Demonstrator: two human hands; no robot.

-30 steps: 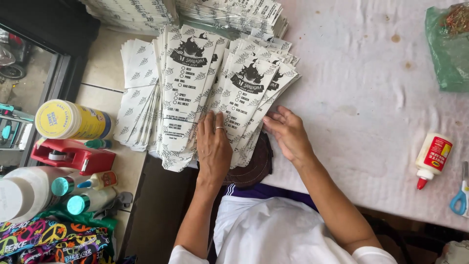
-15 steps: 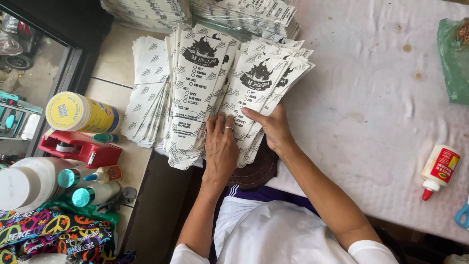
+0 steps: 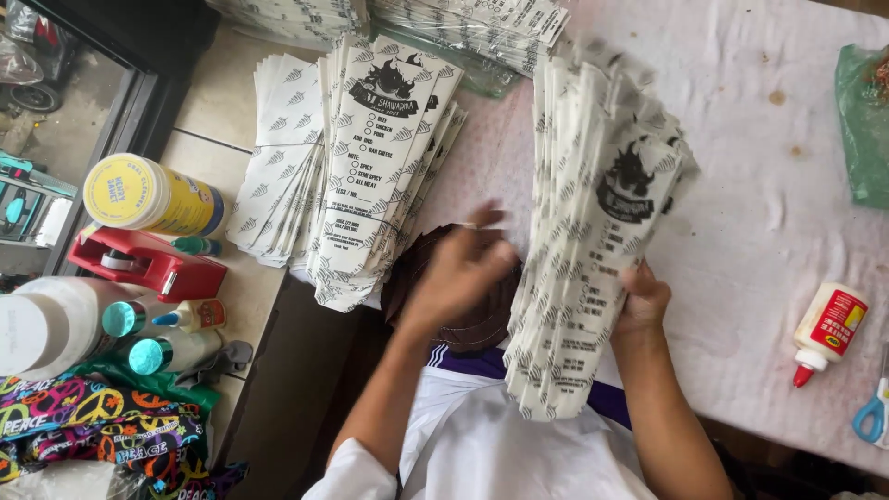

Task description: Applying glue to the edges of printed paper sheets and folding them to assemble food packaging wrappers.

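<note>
The right hand [image 3: 641, 301], right of centre in the frame, is closed around the lower edge of a fanned bundle of printed paper sleeves [image 3: 593, 222], lifted off the white table cover [image 3: 741, 139]. The bundle's long axis runs near vertical in the frame, tilted slightly right at the top. The left hand [image 3: 456, 273], at centre, is blurred, fingers loosely spread, holding nothing visible; it sits just left of the bundle and is the nearer free hand. A second sleeve stack [image 3: 370, 176] lies flat at upper centre-left. A glue bottle [image 3: 827, 331] lies at the right edge.
</note>
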